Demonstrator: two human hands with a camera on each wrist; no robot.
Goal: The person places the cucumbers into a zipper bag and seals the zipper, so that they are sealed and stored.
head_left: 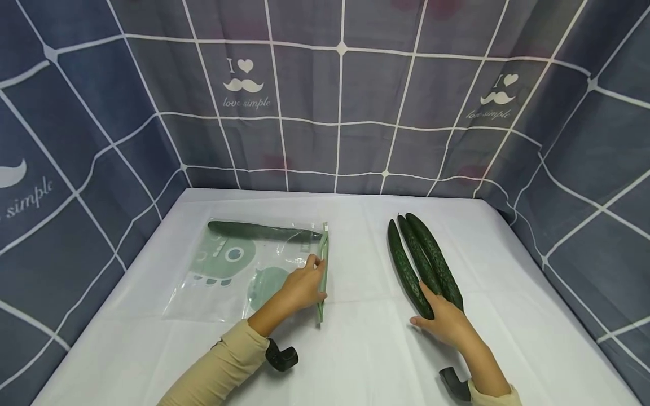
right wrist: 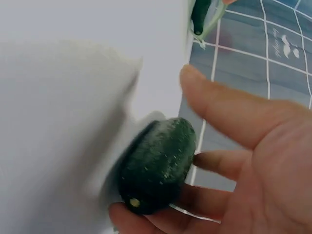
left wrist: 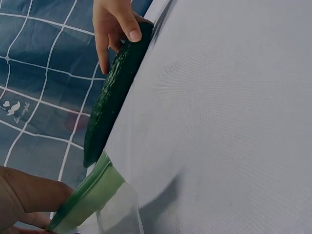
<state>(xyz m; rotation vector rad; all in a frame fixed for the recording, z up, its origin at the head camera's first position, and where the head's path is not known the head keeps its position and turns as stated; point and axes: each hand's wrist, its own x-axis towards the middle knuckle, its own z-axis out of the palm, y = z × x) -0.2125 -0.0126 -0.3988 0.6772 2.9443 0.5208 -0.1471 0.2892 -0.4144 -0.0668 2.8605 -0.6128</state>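
A clear zip bag (head_left: pixel 231 299) with a green cartoon print lies on the left side of the white table, one cucumber (head_left: pixel 264 232) inside it along the far edge. My left hand (head_left: pixel 303 285) pinches the green opening strip (left wrist: pixel 87 190) on the bag's right side. Three dark green cucumbers (head_left: pixel 425 256) lie side by side on the right. Over their near ends my right hand (head_left: pixel 447 320) reaches, fingers spread. In the right wrist view, its thumb stands apart from the cucumber (right wrist: pixel 158 163), and the other fingers lie along the far side and under the end.
White cloth (head_left: pixel 355 349) covers the table. A dark grey checked curtain (head_left: pixel 310 141) surrounds its back and sides. A black strap piece (head_left: pixel 281 356) projects at the left wrist, and another black piece (head_left: pixel 454 383) at the right.
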